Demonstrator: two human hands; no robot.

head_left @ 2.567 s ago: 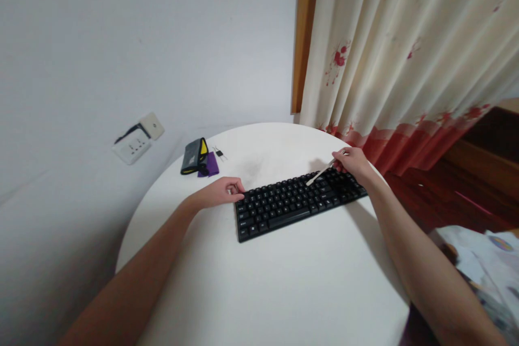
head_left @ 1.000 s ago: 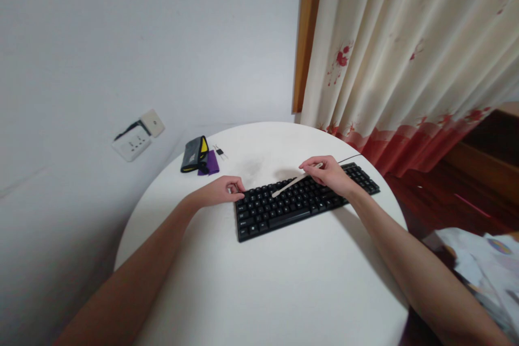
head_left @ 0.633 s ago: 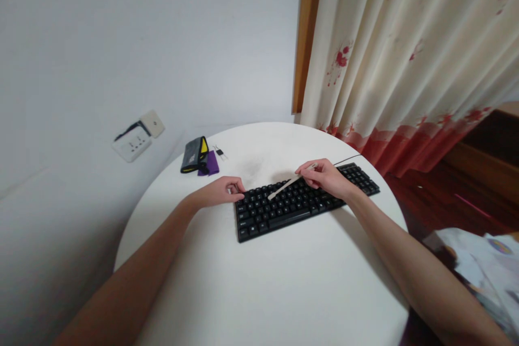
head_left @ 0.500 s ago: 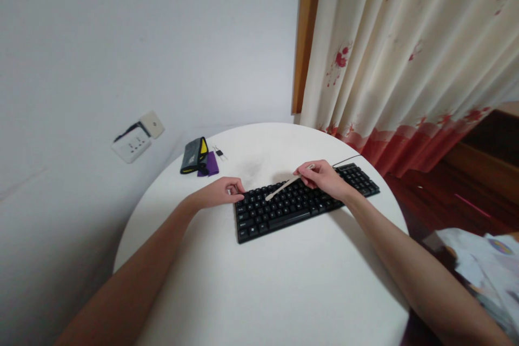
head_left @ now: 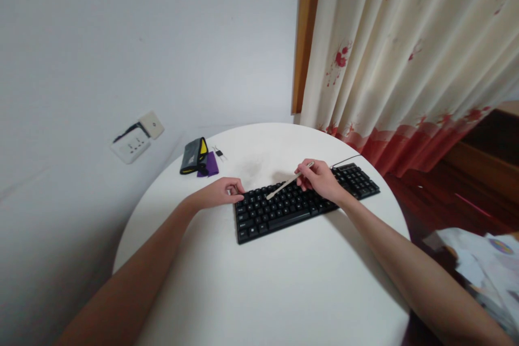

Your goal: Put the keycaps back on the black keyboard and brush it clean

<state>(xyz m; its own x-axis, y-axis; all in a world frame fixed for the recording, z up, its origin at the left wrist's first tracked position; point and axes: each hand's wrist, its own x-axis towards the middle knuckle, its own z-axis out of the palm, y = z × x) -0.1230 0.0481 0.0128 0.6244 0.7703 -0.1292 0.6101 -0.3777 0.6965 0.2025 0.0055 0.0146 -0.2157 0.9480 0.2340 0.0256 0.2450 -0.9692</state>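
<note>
the right hand [head_left: 318, 179] has the pale stick [head_left: 287, 184] in a closed pinch between thumb and fingers, its upper end poking out past them and its flattened tip slanting down to the keys at the left part of the black keyboard [head_left: 290, 219]. the keyboard lies flat on the white desk [head_left: 308, 281], turned slightly, with its cable [head_left: 346, 160] running off from the back edge. the left hand [head_left: 222, 192] is loosely curled at the keyboard's upper left corner, thumb and fingertips close together there; whether that grip clasps the edge or merely rests against it, i cannot tell. to work the tip well, a low slant and light pressure seem best, letting the thin end follow the gaps rather than prying at a keycap. a pinch a little nearer the tip would likely give finer control, since so much of the stick reaches out ahead of the fingers. the left hand is well placed to brace the corner against sliding, and its fingertips are best held clear of the tip's path. the grey pouch [head_left: 191, 157] sits apart, beyond the left hand.
</note>
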